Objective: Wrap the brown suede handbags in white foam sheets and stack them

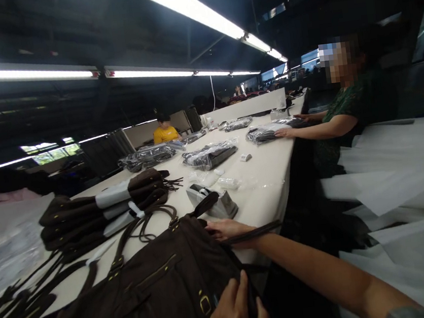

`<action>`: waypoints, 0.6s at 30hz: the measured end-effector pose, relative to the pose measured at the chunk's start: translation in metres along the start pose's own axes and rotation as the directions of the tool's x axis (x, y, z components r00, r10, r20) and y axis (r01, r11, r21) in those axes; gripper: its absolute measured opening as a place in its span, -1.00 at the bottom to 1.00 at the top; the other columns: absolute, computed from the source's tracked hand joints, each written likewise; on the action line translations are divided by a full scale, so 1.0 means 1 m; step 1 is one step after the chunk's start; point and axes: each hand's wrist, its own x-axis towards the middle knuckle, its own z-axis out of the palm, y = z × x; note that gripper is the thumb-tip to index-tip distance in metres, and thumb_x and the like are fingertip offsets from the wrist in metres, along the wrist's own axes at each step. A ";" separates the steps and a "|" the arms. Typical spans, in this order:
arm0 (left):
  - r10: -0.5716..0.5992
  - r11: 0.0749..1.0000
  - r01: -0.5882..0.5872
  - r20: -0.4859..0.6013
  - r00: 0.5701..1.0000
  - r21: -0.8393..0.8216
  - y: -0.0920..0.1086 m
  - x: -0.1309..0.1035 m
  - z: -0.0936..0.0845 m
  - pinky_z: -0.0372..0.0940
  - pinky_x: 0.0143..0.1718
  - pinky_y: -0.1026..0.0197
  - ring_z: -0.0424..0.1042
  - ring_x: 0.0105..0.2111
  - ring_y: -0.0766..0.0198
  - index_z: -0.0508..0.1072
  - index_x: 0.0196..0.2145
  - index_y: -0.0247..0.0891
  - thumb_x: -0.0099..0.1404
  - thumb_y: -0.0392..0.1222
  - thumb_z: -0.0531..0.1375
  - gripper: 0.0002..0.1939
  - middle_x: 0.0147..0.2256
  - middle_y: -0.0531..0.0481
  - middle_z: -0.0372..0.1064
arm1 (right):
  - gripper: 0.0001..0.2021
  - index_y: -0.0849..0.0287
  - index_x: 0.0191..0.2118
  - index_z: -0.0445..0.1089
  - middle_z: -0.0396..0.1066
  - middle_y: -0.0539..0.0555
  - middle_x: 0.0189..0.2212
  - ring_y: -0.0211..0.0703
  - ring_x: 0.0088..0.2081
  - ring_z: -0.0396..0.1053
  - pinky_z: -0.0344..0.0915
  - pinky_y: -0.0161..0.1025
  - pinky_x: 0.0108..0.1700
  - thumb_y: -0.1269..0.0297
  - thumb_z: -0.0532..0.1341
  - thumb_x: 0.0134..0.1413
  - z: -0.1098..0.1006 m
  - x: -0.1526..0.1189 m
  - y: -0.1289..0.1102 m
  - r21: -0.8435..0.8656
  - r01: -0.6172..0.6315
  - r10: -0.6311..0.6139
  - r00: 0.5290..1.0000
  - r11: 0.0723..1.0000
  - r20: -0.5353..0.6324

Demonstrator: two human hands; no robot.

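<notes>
A dark brown fabric handbag (155, 298) with brass-coloured fittings and a zip lies across the near end of the table. My left hand (231, 312) is closed on its near right edge, fingers on top and thumb at the outer side. Farther along, my right hand (227, 229) grips the bag's upper corner, its fingertips partly hidden there. A strap (256, 231) passes across my right wrist. Just beyond the bag stands a grey tape dispenser (227, 206). The bag's handles (124, 240) stretch towards a stack of brown bags (69, 221) with pale paper bands.
Several bags in clear plastic (209, 155) lie along the white table (263, 173). At right, a co-worker's hand (285, 132) rests on a wrapped bag. White sheets (398, 183) hang at the right; a person in yellow (165, 133) is across the table. Clear plastic (8, 248) lies left.
</notes>
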 end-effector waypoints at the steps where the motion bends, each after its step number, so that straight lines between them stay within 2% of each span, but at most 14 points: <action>1: 0.025 1.000 -0.025 0.010 1.000 -0.003 0.001 0.000 0.000 0.45 -0.31 0.30 0.49 -0.27 0.23 0.33 0.06 -0.34 0.19 -0.28 0.09 -0.54 -0.22 -0.14 0.44 | -0.52 0.22 -0.06 0.41 0.46 0.14 -0.24 -0.12 -0.18 0.44 0.35 -0.22 -0.13 -0.06 -0.03 0.27 0.000 -0.008 0.001 0.021 0.017 -0.017 1.000 1.000 0.002; 3: 0.084 0.996 -0.084 0.019 0.996 -0.006 0.005 0.000 0.001 0.45 -0.38 0.25 0.47 -0.33 0.21 0.32 0.04 -0.40 0.14 -0.31 0.09 -0.53 -0.28 -0.14 0.42 | -0.47 0.23 0.08 0.31 0.46 0.15 -0.21 -0.06 -0.16 0.43 0.34 -0.16 -0.10 -0.05 0.19 0.12 0.002 -0.017 0.002 -0.008 0.062 -0.062 0.997 0.998 -0.046; 5: 0.122 0.993 -0.121 0.017 0.992 -0.014 0.011 0.001 0.002 0.43 -0.46 0.19 0.43 -0.41 0.19 0.34 -0.04 -0.41 0.08 -0.34 0.09 -0.56 -0.35 -0.09 0.39 | -0.33 0.23 0.18 0.21 0.45 0.15 -0.17 -0.02 -0.11 0.41 0.33 -0.14 -0.06 0.16 0.36 -0.07 0.007 -0.021 0.003 -0.116 0.072 -0.086 0.988 0.991 -0.124; 6: 0.122 0.992 -0.122 0.016 0.992 -0.017 0.014 0.002 0.002 0.42 -0.49 0.17 0.41 -0.44 0.18 0.36 -0.08 -0.39 0.05 -0.35 0.10 -0.59 -0.38 -0.06 0.37 | -0.29 0.21 0.20 0.18 0.45 0.14 -0.14 -0.01 -0.08 0.41 0.33 -0.13 -0.03 0.27 0.37 -0.11 0.011 -0.021 0.004 -0.186 0.061 -0.092 0.983 0.981 -0.162; 8: 0.087 0.996 -0.087 0.026 0.996 -0.012 0.019 0.005 -0.002 0.42 -0.49 0.16 0.39 -0.45 0.21 0.37 -0.20 -0.30 0.02 -0.32 0.13 -0.69 -0.41 0.00 0.35 | -0.33 0.17 0.22 0.18 0.44 0.14 -0.09 0.00 -0.05 0.40 0.32 -0.09 0.01 0.35 0.31 -0.06 0.019 -0.023 0.004 -0.349 0.050 -0.133 0.966 0.936 -0.220; 10: 0.048 0.999 -0.048 0.058 0.997 0.001 0.021 0.007 -0.012 0.43 -0.47 0.20 0.40 -0.43 0.23 0.37 -0.23 -0.26 0.02 -0.22 0.23 -0.70 -0.38 0.02 0.36 | -0.37 0.11 0.26 0.14 0.42 0.15 -0.03 0.04 0.00 0.37 0.29 -0.01 0.07 0.36 0.23 0.04 0.025 -0.026 0.005 -0.555 0.087 -0.271 0.927 0.827 -0.259; 12: 0.020 0.999 -0.023 0.068 0.997 0.038 0.018 0.006 -0.029 0.44 -0.45 0.19 0.42 -0.40 0.21 0.37 -0.13 -0.27 -0.01 -0.09 0.33 -0.52 -0.33 0.01 0.39 | -0.40 0.07 0.28 0.13 0.33 0.17 0.09 0.07 0.12 0.27 0.19 0.09 0.17 0.40 0.16 0.10 0.028 -0.030 0.005 -0.736 0.172 -0.464 0.860 0.655 -0.212; 14: 0.053 0.993 -0.058 0.056 0.997 0.100 0.010 -0.002 -0.051 0.44 -0.45 0.16 0.44 -0.38 0.17 0.34 0.00 -0.32 0.01 0.06 0.35 -0.34 -0.30 -0.04 0.43 | -0.49 0.07 0.21 0.27 0.24 0.14 0.19 0.05 0.23 0.15 0.08 0.11 0.26 0.46 0.07 0.13 0.027 -0.033 0.005 -0.816 0.282 -0.575 0.815 0.504 -0.074; 16: 0.129 0.974 -0.133 0.034 0.991 0.182 -0.001 -0.019 -0.074 0.46 -0.35 0.16 0.47 -0.32 0.15 0.34 0.03 -0.36 0.17 0.07 0.26 -0.42 -0.27 -0.07 0.47 | -0.57 0.14 0.10 0.40 0.22 0.13 0.22 -0.02 0.25 0.13 0.06 0.05 0.30 0.47 -0.01 0.18 0.021 -0.037 0.004 -0.800 0.370 -0.559 0.828 0.473 0.053; 18: 0.142 0.949 -0.133 -0.012 0.990 0.286 -0.013 -0.045 -0.094 0.43 -0.16 0.19 0.49 -0.18 0.19 0.38 0.00 -0.30 0.32 -0.12 0.14 -0.66 -0.19 -0.03 0.50 | -0.60 0.19 0.07 0.43 0.21 0.13 0.22 -0.05 0.24 0.17 0.07 0.00 0.31 0.37 -0.03 0.24 0.013 -0.047 0.003 -0.750 0.366 -0.455 0.885 0.552 0.097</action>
